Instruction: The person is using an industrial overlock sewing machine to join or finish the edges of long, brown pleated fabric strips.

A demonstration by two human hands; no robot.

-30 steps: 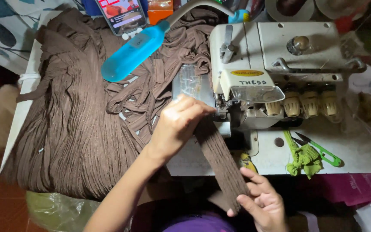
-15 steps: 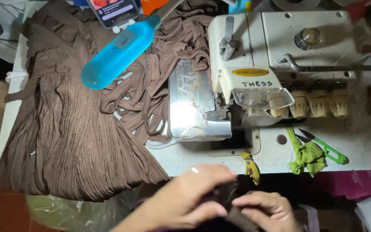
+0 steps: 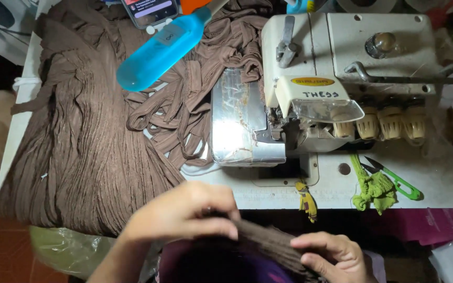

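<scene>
Both hands hold one brown ribbed fabric strip [image 3: 268, 242] low in the view, just below the table's front edge. My left hand [image 3: 184, 212] pinches its left end with thumb and fingers. My right hand [image 3: 331, 255] grips the other end at the bottom right. The white overlock sewing machine [image 3: 342, 68] stands beyond them, its shiny metal bed plate [image 3: 239, 126] bare of fabric.
A heap of brown pleated fabric [image 3: 79, 147] and loose brown strips [image 3: 195, 89] covers the table's left. A blue bottle [image 3: 158, 52] lies on it, a phone [image 3: 150, 9] behind. Green thread snips [image 3: 397, 181] and a green cloth scrap [image 3: 373, 188] lie right of the machine.
My left hand left the machine's bed and came down to the table's front edge. Both hands now hold the brown strip together, clear of the machine.
</scene>
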